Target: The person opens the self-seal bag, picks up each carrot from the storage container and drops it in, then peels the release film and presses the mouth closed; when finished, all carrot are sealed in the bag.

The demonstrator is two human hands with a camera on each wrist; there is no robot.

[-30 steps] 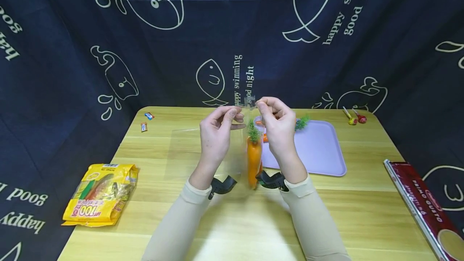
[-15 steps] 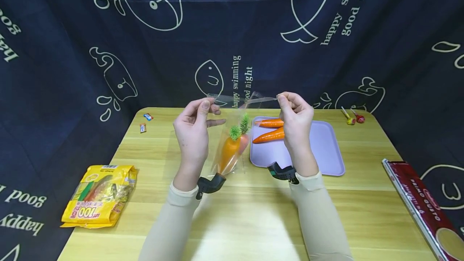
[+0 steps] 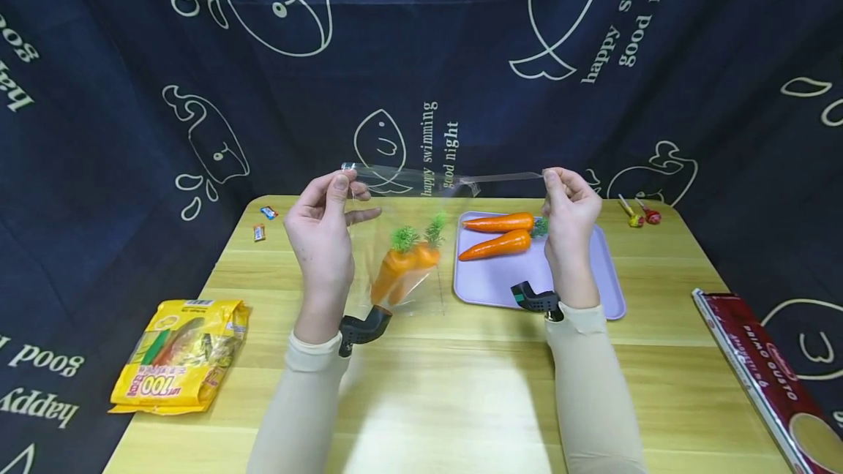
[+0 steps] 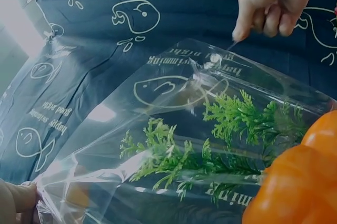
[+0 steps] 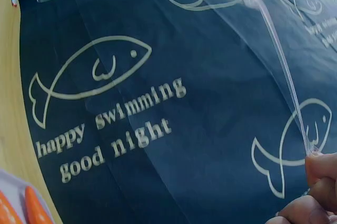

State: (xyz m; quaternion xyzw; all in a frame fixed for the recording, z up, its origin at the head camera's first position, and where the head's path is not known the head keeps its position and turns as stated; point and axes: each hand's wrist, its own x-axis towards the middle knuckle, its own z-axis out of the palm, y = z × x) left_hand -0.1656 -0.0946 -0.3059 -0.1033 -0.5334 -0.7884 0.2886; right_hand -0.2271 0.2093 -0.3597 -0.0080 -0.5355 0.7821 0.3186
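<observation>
A clear plastic bag (image 3: pixel 431 295) hangs over the table with two carrots inside, one orange carrot (image 3: pixel 388 276) beside another carrot (image 3: pixel 426 256). Their green tops (image 4: pixel 179 155) point toward the bag's mouth. At its upper left corner, my left hand (image 3: pixel 323 229) pinches the bag between thumb and forefinger. My right hand (image 3: pixel 574 218) pinches the end of a thin clear strip (image 3: pixel 503 178), stretched taut from the bag's top edge. In the right wrist view the strip (image 5: pixel 281 61) runs from the bag down to the fingertips.
A lilac tray (image 3: pixel 490 287) with two more carrots (image 3: pixel 495 246) lies behind and left of the right hand. Elsewhere are a yellow candy bag (image 3: pixel 181 357), small wrapped candies (image 3: pixel 260 232), lollipops (image 3: pixel 635 221) and a red spaghetti box (image 3: pixel 770 371). A dark curtain (image 3: pixel 421 35) hangs behind.
My hands have drawn apart, the left going left and the right going right. The strip between bag and right hand has lengthened. The bag and carrots have shifted left, uncovering the tray's carrots.
</observation>
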